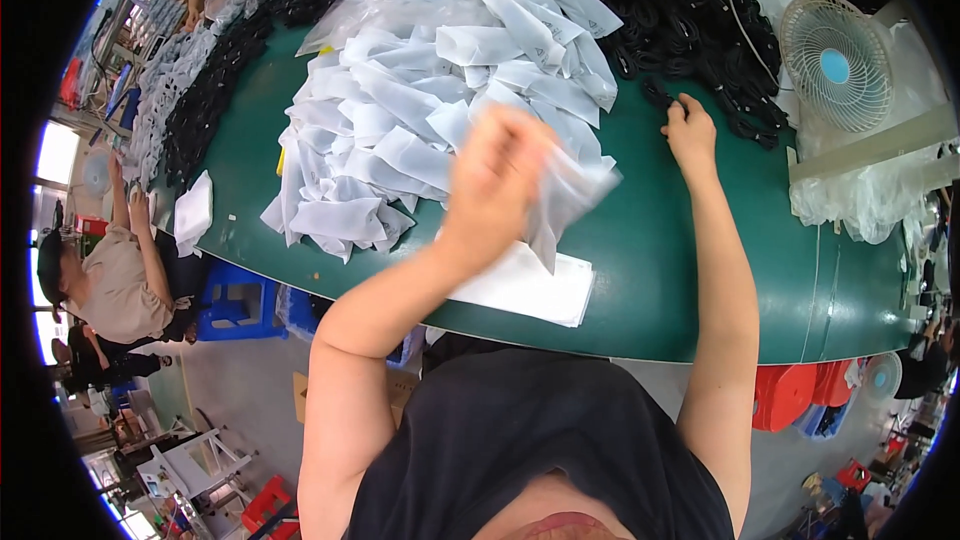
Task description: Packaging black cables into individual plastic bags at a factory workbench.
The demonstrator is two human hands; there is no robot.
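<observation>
My left hand (497, 185) is raised above the green table (680, 270) and blurred; it grips a small translucent plastic bag (566, 202) that hangs down to its right. My right hand (690, 130) reaches forward and closes on a black cable (662, 98) at the near edge of a big heap of black cables (690, 20). A large pile of white packed bags (420, 110) spreads across the table's left half. A flat stack of white empty bags (530, 288) lies near the table's front edge, under my left forearm.
A white desk fan (836, 62) stands at the right beside crumpled clear plastic (860, 202). A co-worker (115, 275) sits at the far left end of the table, next to rows of black cables (200, 105). Blue crates (235, 302) and red stools (795, 395) sit under the table.
</observation>
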